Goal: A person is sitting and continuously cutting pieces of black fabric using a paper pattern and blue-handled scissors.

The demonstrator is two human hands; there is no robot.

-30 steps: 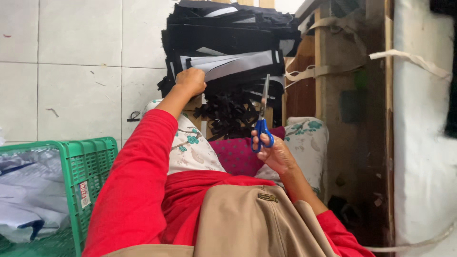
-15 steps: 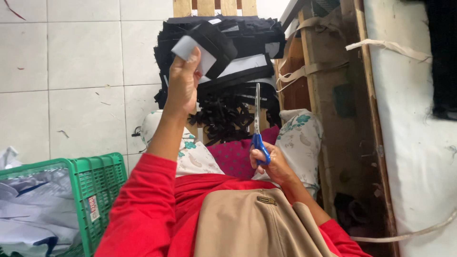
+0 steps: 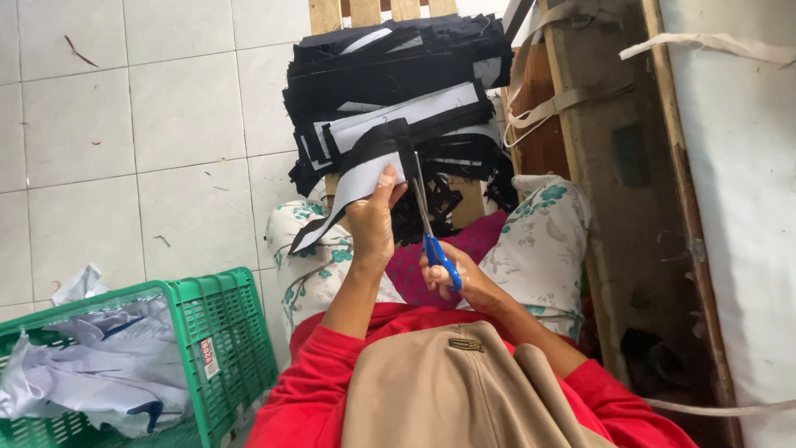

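- Far left, bottom corner: a green plastic crate (image 3: 224,348) sits on the white tiled floor (image 3: 124,141), stuffed with crumpled white fabric scraps (image 3: 91,373).
- Next over, the left hand (image 3: 371,222) is up in front of the person, fingers pinched shut on a fabric strip (image 3: 356,178), white on one face with black edging. The strip's long axis runs on a diagonal, low end pointing down-left toward the floor, high end up-right at the blades.
- Just right of that, the right hand (image 3: 460,280) is wrapped around the blue handles of the scissors (image 3: 427,220). They stand nearly upright, tips pointing up and a touch left, meeting the strip's upper end right beside the left thumb. Can't tell how far apart the blades are.
- Behind both hands there's a big stack of black and white cut pieces (image 3: 398,91) piled on a wooden chair (image 3: 365,12).
- Under the hands: floral-print knees (image 3: 539,241).
- Far right: a wooden frame (image 3: 597,166) with beige webbing straps (image 3: 547,104), then a white wall (image 3: 738,207).
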